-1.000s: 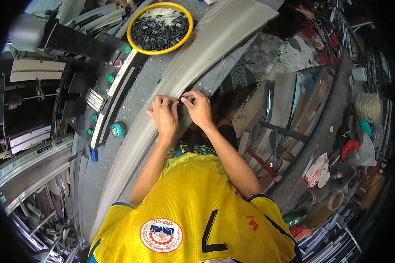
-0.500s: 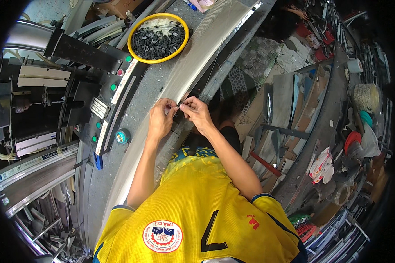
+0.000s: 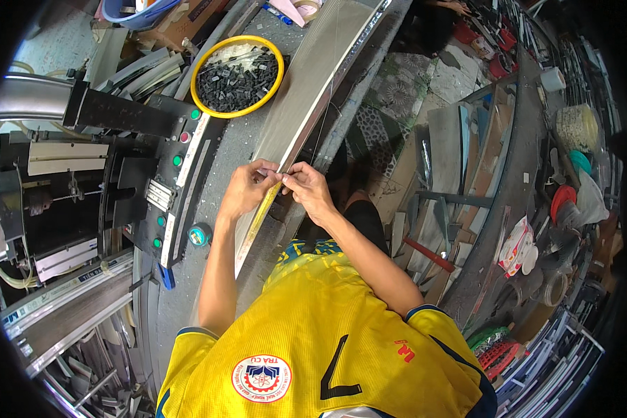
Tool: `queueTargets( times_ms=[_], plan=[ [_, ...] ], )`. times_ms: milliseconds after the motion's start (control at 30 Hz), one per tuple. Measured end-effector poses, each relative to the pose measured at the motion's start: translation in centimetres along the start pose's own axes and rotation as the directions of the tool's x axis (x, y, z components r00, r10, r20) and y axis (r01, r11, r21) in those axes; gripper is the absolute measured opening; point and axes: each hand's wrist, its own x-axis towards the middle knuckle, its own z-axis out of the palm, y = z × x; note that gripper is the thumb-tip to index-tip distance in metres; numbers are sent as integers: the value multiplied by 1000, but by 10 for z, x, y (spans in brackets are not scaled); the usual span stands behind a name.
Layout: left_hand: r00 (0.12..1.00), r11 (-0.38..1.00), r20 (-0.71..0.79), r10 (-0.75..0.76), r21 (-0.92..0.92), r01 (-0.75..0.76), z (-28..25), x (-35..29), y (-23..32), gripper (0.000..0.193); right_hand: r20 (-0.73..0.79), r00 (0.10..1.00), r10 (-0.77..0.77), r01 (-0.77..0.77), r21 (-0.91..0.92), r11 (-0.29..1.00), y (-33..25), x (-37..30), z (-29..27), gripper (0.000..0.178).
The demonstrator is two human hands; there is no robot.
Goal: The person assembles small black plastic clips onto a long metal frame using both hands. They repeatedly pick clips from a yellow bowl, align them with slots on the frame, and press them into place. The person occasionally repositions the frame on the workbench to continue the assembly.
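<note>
As the long pleated mesh (image 3: pixel 313 76) lies along the grey surface (image 3: pixel 217 161), presumably for support, left hand (image 3: pixel 246 188) and right hand (image 3: pixel 309 188) meet, fingertips pinched, at its edge, anything between indistinct, a yellow basin (image 3: pixel 233 114) of black plastic pieces (image 3: pixel 240 82) nearby.

Bright light washes a yellow shirt (image 3: pixel 306 299) at 6 o'clock; shadow darkens 1 o'clock, glare streaks a silvery cylinder (image 3: pixel 35 99) at 10 o'clock, and fisheye distortion bows the margins.
</note>
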Motion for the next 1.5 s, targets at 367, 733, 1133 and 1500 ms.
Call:
queueTargets(
  times_ms=[367, 733, 1133, 1500],
  plan=[
    [994, 992, 92, 56, -121, -44, 1, 14, -16, 16, 27, 1000, -7, 13, -232, 973, -5, 9, -13, 19],
    [991, 960, 131, 4, -279, 32, 19, 17, -27, 21, -118, 981, 152, -190, -488, 852, -24, 4, -21, 21],
    [996, 976, 93, 11, -219, 10, 38, 11, -27, 30, -111, 988, 110, -152, -513, 845, -13, 5, -44, 24],
    [944, 978, -257, 207, 32, -206, 82, -1, -31, 19, -23, 999, -26, -16, -971, 238, -58, -5, -74, 24]
  ],
)
